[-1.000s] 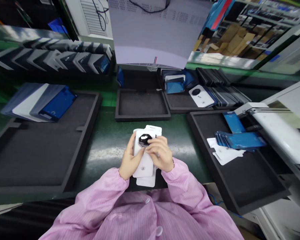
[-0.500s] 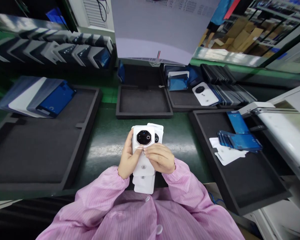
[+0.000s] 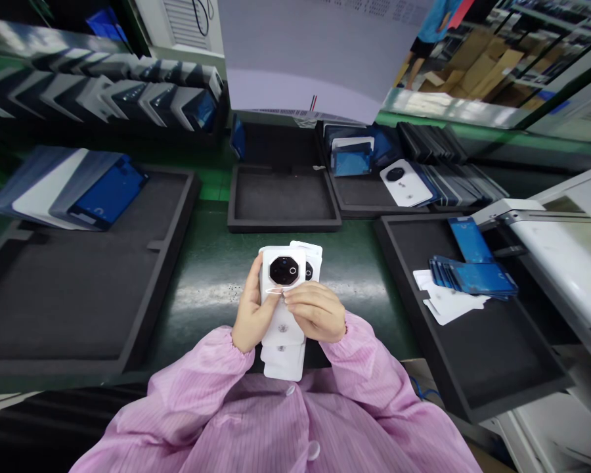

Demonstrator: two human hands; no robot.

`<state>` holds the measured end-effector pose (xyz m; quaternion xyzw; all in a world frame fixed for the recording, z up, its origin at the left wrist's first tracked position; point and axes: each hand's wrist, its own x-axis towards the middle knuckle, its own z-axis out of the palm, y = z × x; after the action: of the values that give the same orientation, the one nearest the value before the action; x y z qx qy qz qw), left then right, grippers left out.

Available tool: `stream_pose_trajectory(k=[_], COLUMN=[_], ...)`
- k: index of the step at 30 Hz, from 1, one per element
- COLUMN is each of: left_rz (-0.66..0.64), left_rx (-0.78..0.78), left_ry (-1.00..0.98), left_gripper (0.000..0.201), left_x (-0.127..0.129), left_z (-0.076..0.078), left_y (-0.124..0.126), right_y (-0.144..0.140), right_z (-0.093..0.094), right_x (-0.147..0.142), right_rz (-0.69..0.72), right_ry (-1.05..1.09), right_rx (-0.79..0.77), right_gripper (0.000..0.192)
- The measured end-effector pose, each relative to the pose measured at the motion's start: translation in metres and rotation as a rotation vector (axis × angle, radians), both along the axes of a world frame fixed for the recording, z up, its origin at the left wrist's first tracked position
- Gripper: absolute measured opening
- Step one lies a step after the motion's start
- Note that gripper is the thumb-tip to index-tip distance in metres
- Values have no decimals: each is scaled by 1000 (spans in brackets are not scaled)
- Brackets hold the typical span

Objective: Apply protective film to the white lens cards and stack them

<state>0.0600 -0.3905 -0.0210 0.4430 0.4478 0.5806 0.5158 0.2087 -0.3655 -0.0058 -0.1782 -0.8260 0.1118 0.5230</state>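
White phone back covers [image 3: 283, 334] with a dark octagonal camera area lie overlapped, upright before my chest. My left hand [image 3: 250, 318] is closed round their left edge, thumb across the top cover. A second cover [image 3: 315, 255] with its own dark camera part sticks out behind at the right, and another lower edge shows below. Over the top cover, my right hand [image 3: 319, 310] is closed in a pinch just beneath the camera area. A thin white strip [image 3: 274, 290] shows at its fingertips, close to my left thumb; its exact kind is unclear.
At the left, a black foam tray [image 3: 73, 289] holds leaning blue and white panels. A smaller tray [image 3: 284, 226] stands ahead. The right tray [image 3: 477, 355] bears blue-filmed panels [image 3: 477, 276] and white covers. Racks of panels [image 3: 142, 98] line the back; a person [image 3: 431, 33] stands beyond.
Both hands keep almost the same hold on the covers and the strip. The view has shifted very slightly.
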Motion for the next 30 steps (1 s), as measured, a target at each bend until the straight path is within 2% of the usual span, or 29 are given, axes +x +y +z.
stream_pose_trajectory(k=[14,18,20,22,24,25,27,30], left_rz=[1,2,-13,-30,-62,-92,-159,-217], left_rx=[11,-24,-52,-74,-98,-121,-186,-275], left_ry=[0,-37,-67,-79,-94,-119,-192,-277], left_gripper=[66,65,67,68,68,69,73,79], left_x=[0,1,2,4,4,5,5,7], left_z=[-2,0,0,0,0,0,2,3], left_y=[0,0,-1,-1,-1,0,0,1], right_y=[0,-2,-3,-3,-1,1,5,14], right_z=[-4,-6,-6,-6,-5,-5,-7,-13], right_x=[2,1,1,3,5,7,11,17], right_rz=[-27,-144,-298,-443,-494,-486,-449,-411], right_ry=[-12,-16,-10,-23,-56,-65,-43,78], right_rx=[8,-36,-113,-251,-417,-494,-621,-760], right_gripper=[27,32,41,63,78,77,64,48])
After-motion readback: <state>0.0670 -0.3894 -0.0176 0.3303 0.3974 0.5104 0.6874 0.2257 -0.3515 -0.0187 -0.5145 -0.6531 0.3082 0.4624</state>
